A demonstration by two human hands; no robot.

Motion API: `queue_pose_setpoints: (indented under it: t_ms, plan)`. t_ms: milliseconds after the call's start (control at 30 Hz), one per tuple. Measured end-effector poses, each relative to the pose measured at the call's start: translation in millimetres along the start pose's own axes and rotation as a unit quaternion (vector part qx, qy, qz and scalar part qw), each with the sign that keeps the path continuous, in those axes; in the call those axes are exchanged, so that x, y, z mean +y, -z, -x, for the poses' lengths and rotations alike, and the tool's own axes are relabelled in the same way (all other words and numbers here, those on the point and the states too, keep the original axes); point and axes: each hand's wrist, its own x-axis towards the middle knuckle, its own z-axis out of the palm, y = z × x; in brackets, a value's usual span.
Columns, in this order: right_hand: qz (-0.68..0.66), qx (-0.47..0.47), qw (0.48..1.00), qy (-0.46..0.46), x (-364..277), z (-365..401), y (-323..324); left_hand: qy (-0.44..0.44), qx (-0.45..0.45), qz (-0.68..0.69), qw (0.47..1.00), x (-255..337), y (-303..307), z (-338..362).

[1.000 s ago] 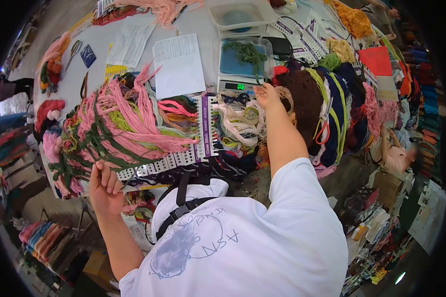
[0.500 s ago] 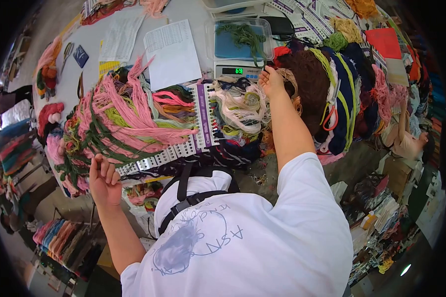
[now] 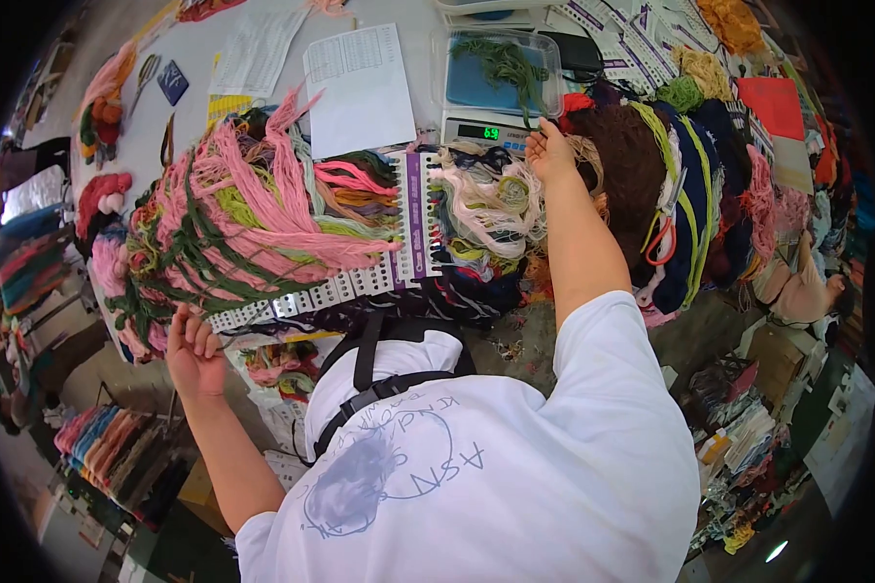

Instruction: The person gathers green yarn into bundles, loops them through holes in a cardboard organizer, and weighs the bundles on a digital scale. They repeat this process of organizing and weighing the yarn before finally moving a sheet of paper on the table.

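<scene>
My right hand (image 3: 551, 155) is closed in a pinch at the front of a digital scale (image 3: 517, 138), on the tail of some dark green yarn (image 3: 501, 63). The rest of that yarn lies in a clear plastic tray (image 3: 554, 83) on the scale, whose display shows green digits. My left hand (image 3: 196, 355) has its fingers curled at the table's front edge, beside dark green strands (image 3: 199, 238) draped over pink yarn (image 3: 272, 180). What those fingers hold, if anything, I cannot make out.
White thread cards (image 3: 418, 214) with punched holes lie among the yarn. Paper sheets (image 3: 360, 97) are behind. Orange-handled scissors (image 3: 663, 238) rest on the dark yarn at right. Another person (image 3: 792, 287) is at the far right.
The view has shifted, so the table appears a little farther right. My right hand stays by the scale with the green yarn end, and my left hand remains curled at the table edge.
</scene>
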Motion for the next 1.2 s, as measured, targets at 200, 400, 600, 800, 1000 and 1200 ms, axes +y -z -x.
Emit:
queue_pose_setpoints:
  t_ms: [200, 400, 600, 800, 1000, 1200]
  plan:
    - [-0.021, -0.025, 0.999, 0.013, 0.3, -2.4, 0.6, -0.079, 0.051, 0.008, 0.996, 66.7, 75.4, -0.9]
    - [0.183, -0.091, 0.885, 0.417, -77.7, 102.2, 28.1, -0.098, -0.047, 0.051, 0.993, 138.0, 119.7, 1.8]
    - [0.35, -0.336, 0.823, 0.295, 39.2, 337.7, -66.7, 0.163, -0.174, -0.151, 0.959, -24.5, -9.6, 15.2]
    - [0.308, -0.455, 0.833, 0.056, 122.4, 451.8, -72.6, 0.241, -0.332, -0.076, 0.909, -60.0, -41.9, 53.5]
    - [0.311, -0.431, 0.844, 0.077, 144.6, 491.5, -68.8, 0.117, -0.364, -0.108, 0.918, -26.5, -26.3, 77.2]
    - [0.3, -0.452, 0.836, 0.086, 157.3, 511.2, -74.1, 0.073, -0.372, -0.124, 0.917, -12.8, -11.5, 88.4]
